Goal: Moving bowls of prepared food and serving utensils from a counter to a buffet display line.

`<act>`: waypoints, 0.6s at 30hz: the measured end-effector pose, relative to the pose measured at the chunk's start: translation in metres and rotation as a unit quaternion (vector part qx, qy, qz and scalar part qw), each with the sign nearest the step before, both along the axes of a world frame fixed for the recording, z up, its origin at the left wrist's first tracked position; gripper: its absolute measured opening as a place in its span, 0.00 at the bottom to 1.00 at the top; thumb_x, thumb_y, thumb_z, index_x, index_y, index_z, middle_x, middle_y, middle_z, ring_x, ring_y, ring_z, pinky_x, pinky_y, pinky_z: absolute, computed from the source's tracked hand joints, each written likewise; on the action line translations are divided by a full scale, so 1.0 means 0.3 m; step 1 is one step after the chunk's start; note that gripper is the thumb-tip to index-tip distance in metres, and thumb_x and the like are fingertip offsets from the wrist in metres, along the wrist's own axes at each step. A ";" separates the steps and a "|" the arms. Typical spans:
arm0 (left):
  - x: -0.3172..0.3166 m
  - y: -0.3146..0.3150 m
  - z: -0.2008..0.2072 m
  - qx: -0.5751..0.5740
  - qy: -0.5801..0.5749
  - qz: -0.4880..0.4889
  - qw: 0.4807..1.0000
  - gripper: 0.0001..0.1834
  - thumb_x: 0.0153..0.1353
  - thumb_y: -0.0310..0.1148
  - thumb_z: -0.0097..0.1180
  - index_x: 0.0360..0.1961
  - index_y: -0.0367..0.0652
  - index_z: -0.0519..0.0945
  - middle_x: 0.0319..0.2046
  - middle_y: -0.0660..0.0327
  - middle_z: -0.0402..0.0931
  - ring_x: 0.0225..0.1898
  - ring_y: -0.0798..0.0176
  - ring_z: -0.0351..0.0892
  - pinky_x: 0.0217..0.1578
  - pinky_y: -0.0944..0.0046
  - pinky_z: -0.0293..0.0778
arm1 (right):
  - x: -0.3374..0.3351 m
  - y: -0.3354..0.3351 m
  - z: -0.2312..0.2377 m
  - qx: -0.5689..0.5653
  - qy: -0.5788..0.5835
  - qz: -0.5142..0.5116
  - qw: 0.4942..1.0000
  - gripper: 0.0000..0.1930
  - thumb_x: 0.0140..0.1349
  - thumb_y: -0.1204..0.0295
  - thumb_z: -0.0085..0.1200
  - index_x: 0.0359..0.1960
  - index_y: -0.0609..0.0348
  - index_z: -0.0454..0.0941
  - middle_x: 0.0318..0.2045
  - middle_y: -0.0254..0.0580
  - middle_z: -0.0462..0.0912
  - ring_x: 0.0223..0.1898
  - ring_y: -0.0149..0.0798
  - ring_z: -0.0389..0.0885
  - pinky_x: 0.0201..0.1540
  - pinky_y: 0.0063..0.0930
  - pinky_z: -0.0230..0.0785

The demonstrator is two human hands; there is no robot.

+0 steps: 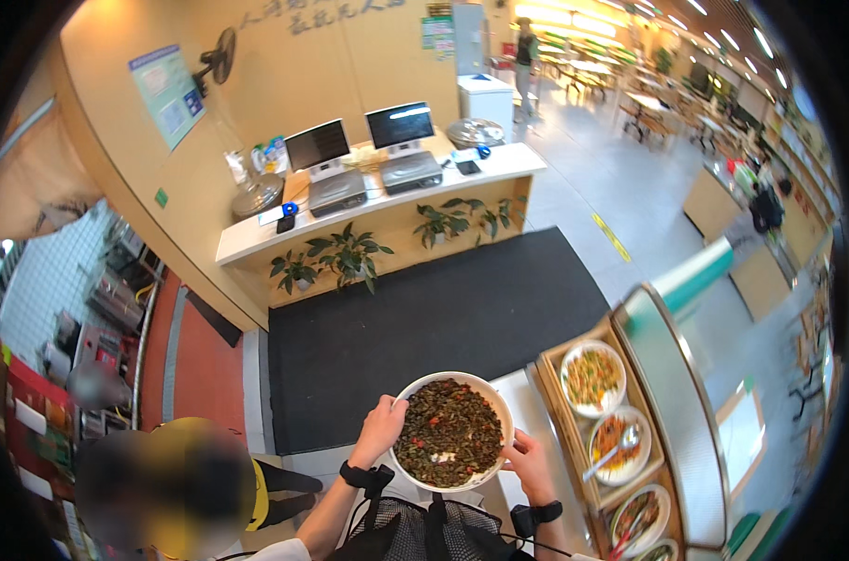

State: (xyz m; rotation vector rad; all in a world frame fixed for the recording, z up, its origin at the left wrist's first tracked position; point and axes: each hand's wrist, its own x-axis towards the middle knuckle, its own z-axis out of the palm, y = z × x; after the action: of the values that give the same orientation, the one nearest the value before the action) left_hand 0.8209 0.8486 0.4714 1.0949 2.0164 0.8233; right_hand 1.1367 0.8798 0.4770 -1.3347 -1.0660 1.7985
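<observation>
the person's left hand (pixel 383 426) and right hand (pixel 529 462) grasp a white bowl (pixel 500 404) of dark food (pixel 448 425), a wooden tray (pixel 567 432) standing right of the bowl.

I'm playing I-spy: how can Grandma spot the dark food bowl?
Find the big black mat. Over its near edge, a left hand and right hand hold a white bowl. Unlike bowls in the wooden tray, it's held up, full of dark food.
</observation>
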 end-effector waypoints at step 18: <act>-0.875 1.043 -0.034 -0.034 -0.105 0.059 0.992 0.27 0.69 0.52 0.45 0.48 0.33 0.75 0.41 0.38 0.82 0.48 0.35 0.80 0.51 0.47 0.72 | -0.915 1.109 0.013 0.029 -0.052 0.058 0.996 0.20 0.62 0.75 0.54 0.57 0.60 0.80 0.41 0.33 0.86 0.38 0.24 0.83 0.36 0.19 0.78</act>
State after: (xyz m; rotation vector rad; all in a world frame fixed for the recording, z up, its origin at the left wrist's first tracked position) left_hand 0.5585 1.1615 0.4610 0.8207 1.9306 0.8860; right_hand 0.8622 1.2126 0.4808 -1.3695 -1.2669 1.7826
